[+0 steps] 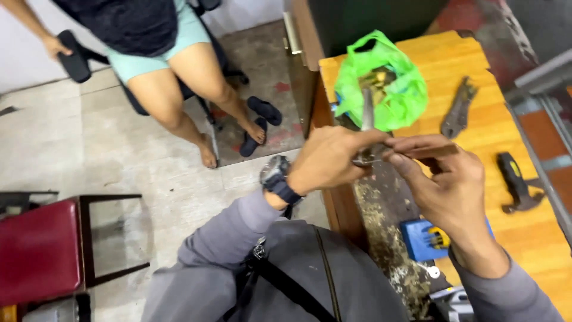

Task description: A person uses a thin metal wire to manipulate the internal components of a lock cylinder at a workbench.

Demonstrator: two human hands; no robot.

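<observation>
My left hand (333,158) grips a metal hand tool (367,122) whose slim handle points up toward the green bag. My right hand (444,179) pinches a small flat brownish piece (432,151) against the tool's head, just above the table's near edge. Both hands meet at the middle of the view. A dark watch (275,175) sits on my left wrist.
On the orange wooden table (476,77) lie a green plastic bag (381,83) with metal parts, locking pliers (457,110), a black and yellow tool (515,182) and a blue bit case (423,238). Another person (179,77) sits on a chair at left; a red stool (39,250) stands nearby.
</observation>
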